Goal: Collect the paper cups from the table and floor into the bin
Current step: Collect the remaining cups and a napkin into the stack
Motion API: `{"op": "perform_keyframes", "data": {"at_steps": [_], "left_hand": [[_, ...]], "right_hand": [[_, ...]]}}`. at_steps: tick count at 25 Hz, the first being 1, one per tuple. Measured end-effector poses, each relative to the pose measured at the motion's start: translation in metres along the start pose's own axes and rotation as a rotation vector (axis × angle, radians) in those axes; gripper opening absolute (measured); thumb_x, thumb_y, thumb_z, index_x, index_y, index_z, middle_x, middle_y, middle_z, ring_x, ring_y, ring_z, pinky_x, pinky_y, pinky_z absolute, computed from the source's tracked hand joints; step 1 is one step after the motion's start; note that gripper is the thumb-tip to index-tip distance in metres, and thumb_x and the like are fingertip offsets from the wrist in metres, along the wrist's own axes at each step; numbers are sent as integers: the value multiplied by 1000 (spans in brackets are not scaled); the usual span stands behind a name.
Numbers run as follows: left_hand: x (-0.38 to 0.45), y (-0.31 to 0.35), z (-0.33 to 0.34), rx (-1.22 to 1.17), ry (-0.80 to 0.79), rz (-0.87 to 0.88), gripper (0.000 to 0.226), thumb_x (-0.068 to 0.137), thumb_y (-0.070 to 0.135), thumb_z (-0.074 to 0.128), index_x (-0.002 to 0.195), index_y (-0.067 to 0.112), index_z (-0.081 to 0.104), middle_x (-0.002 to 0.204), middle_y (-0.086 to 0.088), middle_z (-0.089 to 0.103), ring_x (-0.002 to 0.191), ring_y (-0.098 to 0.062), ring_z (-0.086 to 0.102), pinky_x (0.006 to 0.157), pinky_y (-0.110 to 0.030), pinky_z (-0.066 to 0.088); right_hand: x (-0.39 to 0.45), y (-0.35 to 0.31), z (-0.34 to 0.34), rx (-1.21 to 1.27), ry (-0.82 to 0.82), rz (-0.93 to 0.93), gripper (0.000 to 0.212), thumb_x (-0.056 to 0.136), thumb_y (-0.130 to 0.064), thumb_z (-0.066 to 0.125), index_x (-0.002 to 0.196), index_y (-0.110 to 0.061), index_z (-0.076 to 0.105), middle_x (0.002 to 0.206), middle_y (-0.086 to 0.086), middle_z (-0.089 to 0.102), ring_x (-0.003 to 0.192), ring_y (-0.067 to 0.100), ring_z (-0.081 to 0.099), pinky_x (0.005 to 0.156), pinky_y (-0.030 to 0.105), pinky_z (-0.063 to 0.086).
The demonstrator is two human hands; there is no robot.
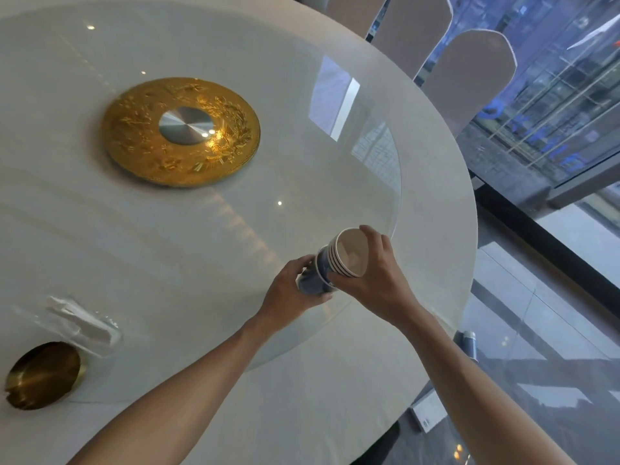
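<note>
Round and white, the dining table [335,380] carries a glass turntable [375,182], and above the turntable's near-right edge a stack of nested paper cups [335,263] is held on its side, its open white mouths facing right and its blue printed walls to the left. The left hand [292,290] grasps the stack's base end from below; the right hand [379,273] clasps the rim end, fingers curled over the top. A gold embossed disc [181,132] with a silver hub marks the turntable's centre. At the left edge lie a clear plastic wrapper [80,325] and, nearer, a small brass-coloured disc [43,374]. Covered chair backs [469,78] stand beyond the table; another blue cup [468,344] lies on the floor by the table's right edge.
</note>
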State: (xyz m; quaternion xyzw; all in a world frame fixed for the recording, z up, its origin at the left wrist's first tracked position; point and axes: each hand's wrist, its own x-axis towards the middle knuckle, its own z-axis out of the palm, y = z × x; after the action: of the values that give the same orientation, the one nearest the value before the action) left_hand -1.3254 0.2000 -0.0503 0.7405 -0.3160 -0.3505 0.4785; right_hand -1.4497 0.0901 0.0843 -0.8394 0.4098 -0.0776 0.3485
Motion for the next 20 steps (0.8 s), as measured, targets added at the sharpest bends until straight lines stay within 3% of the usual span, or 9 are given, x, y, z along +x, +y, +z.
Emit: {"op": "perform_keyframes", "data": {"at_steps": [4, 7, 10, 14, 17, 20], "left_hand": [[-14, 17, 9, -3, -71, 51, 72, 72, 26, 95, 135, 24, 60, 131, 6, 66, 116, -9, 61, 82, 3, 42], [-29, 34, 26, -7, -128, 64, 69, 73, 24, 94, 133, 22, 61, 128, 4, 69, 115, -14, 65, 90, -14, 50], [-47, 49, 47, 4, -213, 105, 67, 73, 28, 94, 131, 25, 60, 123, 8, 72, 112, -13, 67, 87, -17, 54], [-81, 62, 86, 38, -267, 146, 64, 73, 30, 93, 128, 28, 61, 121, 9, 73, 111, -13, 69, 91, -27, 59], [-117, 67, 125, 82, -326, 172, 63, 71, 36, 94, 125, 34, 61, 118, 15, 72, 109, -9, 69, 88, -28, 62], [-161, 64, 170, 146, -339, 210, 66, 69, 40, 94, 125, 36, 61, 120, 9, 66, 109, -12, 67, 90, -28, 60]], "right_hand": [[-22, 17, -10, 1, 14, 38, 96, 72, -39, 88, 149, -28, 32, 133, -10, 39, 108, 4, 46, 82, 16, 44], [-46, 32, -23, 21, 50, 52, 93, 73, -38, 88, 148, -29, 34, 129, -13, 38, 105, 1, 45, 74, 8, 41], [-73, 49, -36, 26, 69, 75, 91, 73, -37, 88, 147, -26, 35, 127, -10, 37, 105, 6, 44, 76, 11, 41], [-121, 76, -55, 77, 76, 140, 99, 70, -41, 88, 149, -24, 31, 129, -9, 35, 111, 11, 44, 86, 26, 45], [-173, 107, -74, 134, 71, 205, 101, 71, -43, 88, 151, -26, 29, 135, -9, 34, 116, 10, 43, 92, 25, 40], [-232, 143, -91, 207, 80, 228, 90, 80, -48, 81, 152, -26, 31, 137, -7, 37, 119, 9, 45, 95, 24, 36]]}}
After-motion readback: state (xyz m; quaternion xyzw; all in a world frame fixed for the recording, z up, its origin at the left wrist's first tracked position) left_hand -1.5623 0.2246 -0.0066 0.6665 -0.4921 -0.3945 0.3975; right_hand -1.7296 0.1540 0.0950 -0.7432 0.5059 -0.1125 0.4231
